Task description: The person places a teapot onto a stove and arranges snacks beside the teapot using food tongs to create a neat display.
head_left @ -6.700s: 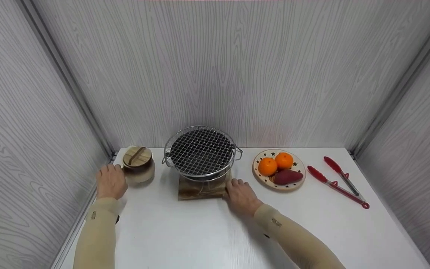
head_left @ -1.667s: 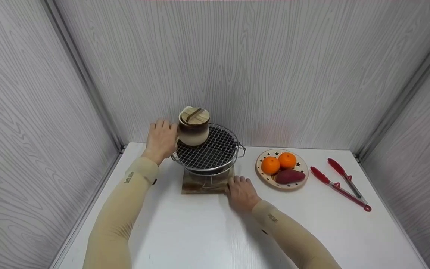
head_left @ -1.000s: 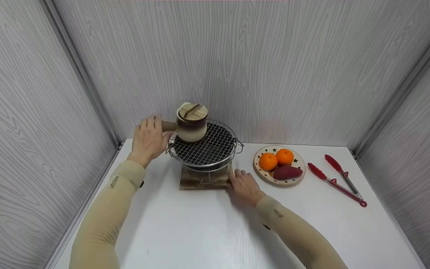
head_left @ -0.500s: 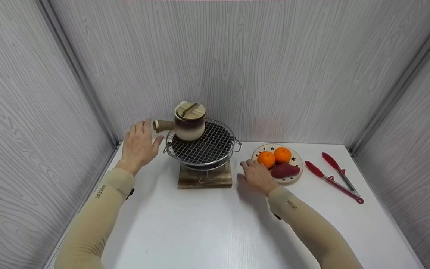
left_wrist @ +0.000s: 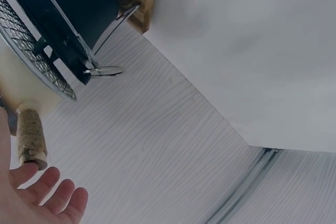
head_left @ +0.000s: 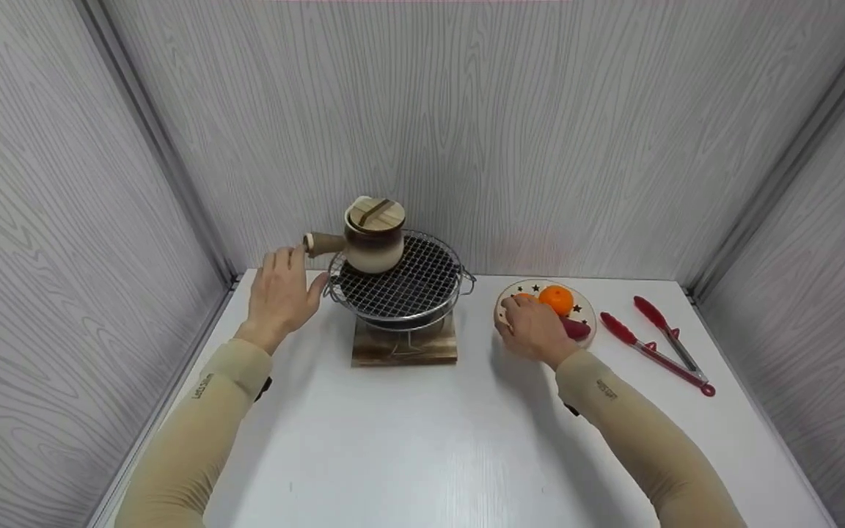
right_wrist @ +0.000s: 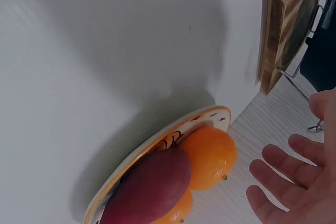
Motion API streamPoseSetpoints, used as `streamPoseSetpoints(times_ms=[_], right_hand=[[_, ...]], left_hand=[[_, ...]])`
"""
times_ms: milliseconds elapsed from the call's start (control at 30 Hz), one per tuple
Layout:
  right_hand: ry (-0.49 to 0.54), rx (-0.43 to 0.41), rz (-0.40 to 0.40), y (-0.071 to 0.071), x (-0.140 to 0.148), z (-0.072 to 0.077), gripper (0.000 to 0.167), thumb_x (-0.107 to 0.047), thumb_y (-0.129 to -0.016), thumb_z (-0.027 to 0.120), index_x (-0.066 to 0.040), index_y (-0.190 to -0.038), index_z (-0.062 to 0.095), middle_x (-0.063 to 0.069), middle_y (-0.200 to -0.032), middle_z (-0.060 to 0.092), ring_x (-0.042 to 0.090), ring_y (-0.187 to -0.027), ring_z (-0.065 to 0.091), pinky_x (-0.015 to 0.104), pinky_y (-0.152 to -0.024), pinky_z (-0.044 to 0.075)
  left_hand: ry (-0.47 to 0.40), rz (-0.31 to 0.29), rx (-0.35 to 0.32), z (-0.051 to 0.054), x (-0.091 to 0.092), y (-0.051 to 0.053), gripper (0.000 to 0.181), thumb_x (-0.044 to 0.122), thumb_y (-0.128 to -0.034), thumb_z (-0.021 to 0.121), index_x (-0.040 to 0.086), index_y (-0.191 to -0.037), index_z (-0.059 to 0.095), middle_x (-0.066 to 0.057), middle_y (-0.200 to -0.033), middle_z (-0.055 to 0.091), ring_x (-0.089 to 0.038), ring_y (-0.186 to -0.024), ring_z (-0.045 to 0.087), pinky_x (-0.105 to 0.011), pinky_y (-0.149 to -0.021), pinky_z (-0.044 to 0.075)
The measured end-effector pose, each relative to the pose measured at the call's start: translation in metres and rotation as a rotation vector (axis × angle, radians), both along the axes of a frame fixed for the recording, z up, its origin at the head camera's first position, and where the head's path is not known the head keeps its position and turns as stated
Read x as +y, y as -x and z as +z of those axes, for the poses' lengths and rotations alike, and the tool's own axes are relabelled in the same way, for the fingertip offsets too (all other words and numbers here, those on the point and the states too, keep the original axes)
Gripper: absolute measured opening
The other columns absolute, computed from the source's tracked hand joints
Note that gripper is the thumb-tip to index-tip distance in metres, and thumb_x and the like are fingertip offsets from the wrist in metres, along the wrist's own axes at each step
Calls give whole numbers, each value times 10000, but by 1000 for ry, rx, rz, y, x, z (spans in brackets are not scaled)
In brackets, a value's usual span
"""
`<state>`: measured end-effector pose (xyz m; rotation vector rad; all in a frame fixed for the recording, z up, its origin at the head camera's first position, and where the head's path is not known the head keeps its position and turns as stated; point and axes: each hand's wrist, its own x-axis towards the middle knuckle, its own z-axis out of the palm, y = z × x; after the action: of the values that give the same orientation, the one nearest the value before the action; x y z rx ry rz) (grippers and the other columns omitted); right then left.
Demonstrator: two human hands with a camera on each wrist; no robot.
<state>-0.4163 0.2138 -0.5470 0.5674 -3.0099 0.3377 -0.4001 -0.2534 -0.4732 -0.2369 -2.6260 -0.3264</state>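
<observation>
A brown and cream pot point(head_left: 375, 251) with a wooden lid point(head_left: 377, 214) stands on the left part of the round wire grill point(head_left: 415, 290). Its handle point(head_left: 326, 243) points left, and just beside the handle's end is my left hand point(head_left: 279, 293), fingers relaxed, holding nothing; the left wrist view shows the handle point(left_wrist: 31, 136) above the fingertips. My right hand point(head_left: 536, 330) hovers over the left side of the star-patterned plate point(head_left: 584, 304), partly hiding one orange fruit. In the right wrist view the hand point(right_wrist: 299, 177) is apart from the orange fruit point(right_wrist: 209, 157) and the red sweet potato point(right_wrist: 152, 187).
Red-tipped tongs point(head_left: 661, 356) lie spread on the white table right of the plate. The grill stands on a wooden board point(head_left: 404, 348) near the back wall point(head_left: 422, 132). Side walls rise at the left and right.
The pot has gone from the table's left onto the grill, and my left hand has let go of its handle. My right hand has left the wooden board and moved right, over the plate.
</observation>
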Motion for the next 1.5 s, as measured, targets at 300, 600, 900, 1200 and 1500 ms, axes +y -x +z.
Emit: streamPoseSetpoints(times_ms=[300, 600, 900, 1200, 1500], right_hand=[[-12, -15, -58, -2, 28, 9, 650, -383, -1109, 641, 13, -1611, 527, 271, -1570, 630, 511, -1407, 633, 670, -1268, 481], [-53, 64, -71, -3, 56, 13, 497, -322, -1091, 646, 36, -1433, 604, 261, -1408, 707, 487, -1278, 687, 657, -1172, 557], [-90, -1, -126, -7, 79, 18, 586, -392, -1119, 625, 63, -1484, 568, 293, -1416, 667, 514, -1279, 649, 674, -1186, 544], [-79, -26, -157, -9, 99, 14, 579, -379, -1118, 621, 68, -1481, 569, 311, -1397, 667, 506, -1266, 651, 667, -1170, 557], [-38, -37, -198, -12, 120, 16, 627, -395, -1112, 639, 65, -1529, 555, 311, -1400, 663, 511, -1282, 641, 684, -1157, 551]], left_hand=[[-20, -3, 18, -6, -1, -8, 728, 453, -1117, 644, -93, -1575, 496, -342, -1438, 614, -534, -1332, 597, -646, -1091, 555], [-19, -8, 17, -17, 2, -15, 659, 432, -1120, 655, -86, -1514, 554, -323, -1386, 645, -516, -1281, 622, -636, -1020, 583], [-5, -6, -20, -30, 6, -21, 470, 378, -1141, 615, -46, -1334, 670, -277, -1257, 711, -489, -1206, 640, -607, -1004, 575], [-15, -12, -37, -41, 8, -25, 393, 326, -1139, 610, -43, -1246, 692, -269, -1169, 711, -485, -1134, 642, -614, -955, 571], [-36, -19, -78, -58, 11, -26, 369, 289, -1159, 564, -46, -1232, 700, -259, -1155, 716, -468, -1126, 666, -598, -958, 597]])
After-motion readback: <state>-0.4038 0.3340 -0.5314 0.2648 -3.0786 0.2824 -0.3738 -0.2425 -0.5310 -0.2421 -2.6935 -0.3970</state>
